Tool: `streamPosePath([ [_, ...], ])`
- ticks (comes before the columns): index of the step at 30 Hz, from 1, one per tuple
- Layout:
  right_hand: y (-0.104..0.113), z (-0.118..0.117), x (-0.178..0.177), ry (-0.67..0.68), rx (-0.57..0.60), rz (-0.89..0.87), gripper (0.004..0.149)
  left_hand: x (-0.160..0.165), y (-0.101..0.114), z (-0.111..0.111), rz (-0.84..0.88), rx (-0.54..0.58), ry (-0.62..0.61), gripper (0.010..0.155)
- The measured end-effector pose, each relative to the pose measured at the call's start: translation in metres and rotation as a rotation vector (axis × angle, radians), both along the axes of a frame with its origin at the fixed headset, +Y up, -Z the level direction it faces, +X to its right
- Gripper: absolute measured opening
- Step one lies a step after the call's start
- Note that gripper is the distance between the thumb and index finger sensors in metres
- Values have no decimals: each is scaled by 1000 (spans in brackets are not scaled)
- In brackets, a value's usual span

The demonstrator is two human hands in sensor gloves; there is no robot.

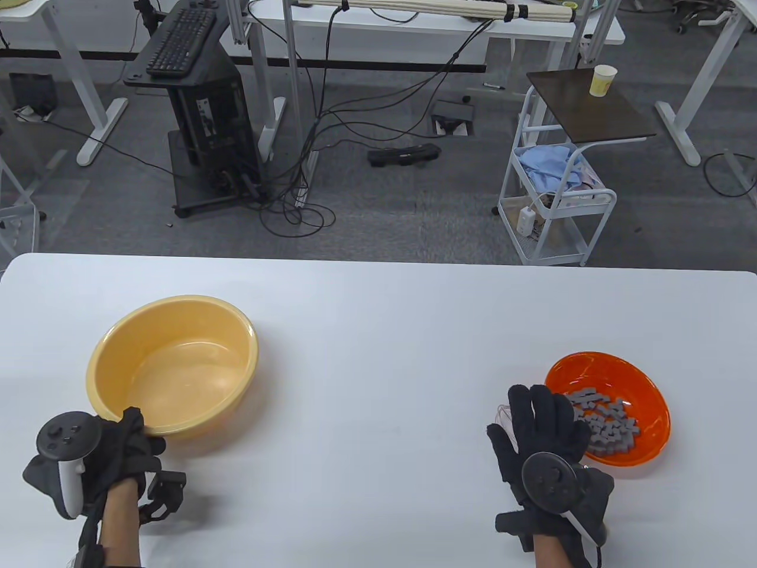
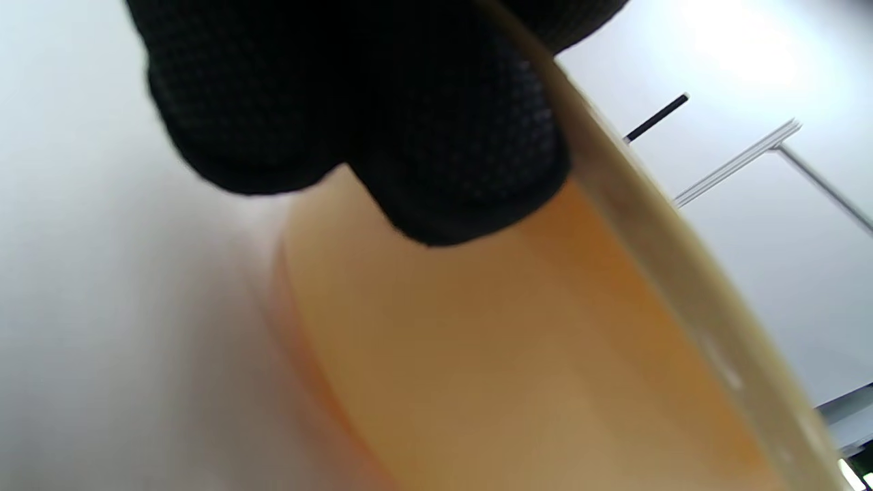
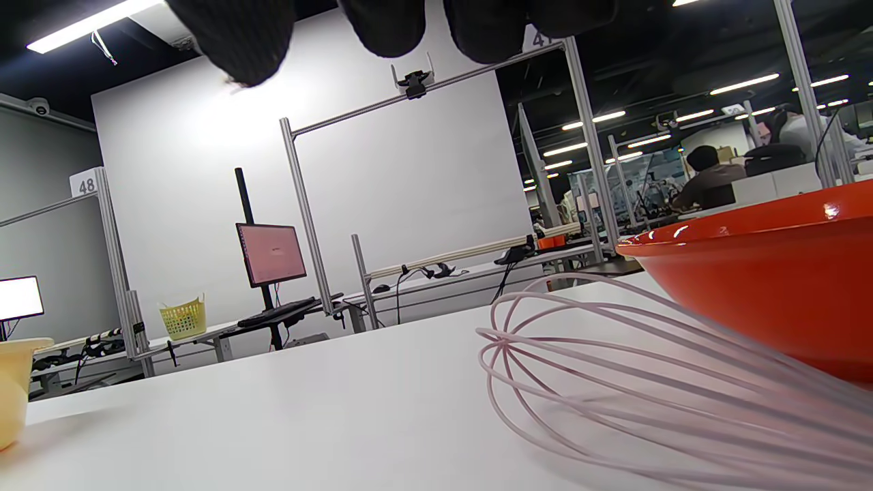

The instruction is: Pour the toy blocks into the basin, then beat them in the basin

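Observation:
A yellow basin (image 1: 118, 361) stands empty on the left of the white table. My left hand (image 1: 139, 431) grips its near rim; in the left wrist view the gloved fingers (image 2: 423, 136) lie against the basin's outer wall (image 2: 545, 354) just under the rim. On the right, an orange bowl (image 1: 650, 402) holds a heap of grey toy blocks (image 1: 612, 429). My right hand (image 1: 541, 414) hovers flat with straight, spread fingers beside the bowl's left edge, over a pink wire whisk (image 3: 614, 368) that lies on the table. It holds nothing.
The white table (image 1: 378, 331) stretches between basin and bowl. Beyond its far edge are a black computer stand (image 1: 195, 118), floor cables and a white trolley (image 1: 556, 195) with a paper cup (image 1: 602, 80) on top.

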State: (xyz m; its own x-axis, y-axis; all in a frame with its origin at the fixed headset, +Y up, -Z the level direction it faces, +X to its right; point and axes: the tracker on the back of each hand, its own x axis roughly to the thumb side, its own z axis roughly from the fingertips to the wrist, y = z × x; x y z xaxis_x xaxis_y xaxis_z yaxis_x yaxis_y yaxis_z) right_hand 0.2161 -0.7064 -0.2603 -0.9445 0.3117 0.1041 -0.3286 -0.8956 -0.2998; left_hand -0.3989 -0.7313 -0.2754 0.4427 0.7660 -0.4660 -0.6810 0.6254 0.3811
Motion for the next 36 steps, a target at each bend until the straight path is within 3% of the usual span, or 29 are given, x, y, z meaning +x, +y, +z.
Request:
streamPosePath([
  [6, 0, 0, 1, -1, 1, -5, 67, 21, 6, -3, 64, 126, -88, 74],
  [16, 1, 1, 5, -13, 12, -17, 67, 95, 11, -15, 167, 273, -392, 74],
  [25, 1, 2, 10, -27, 16, -25, 67, 156, 5, -16, 301, 291, -629, 74],
  [36, 2, 2, 13, -35, 19, -34, 67, 195, -12, -14, 317, 248, -786, 73],
])
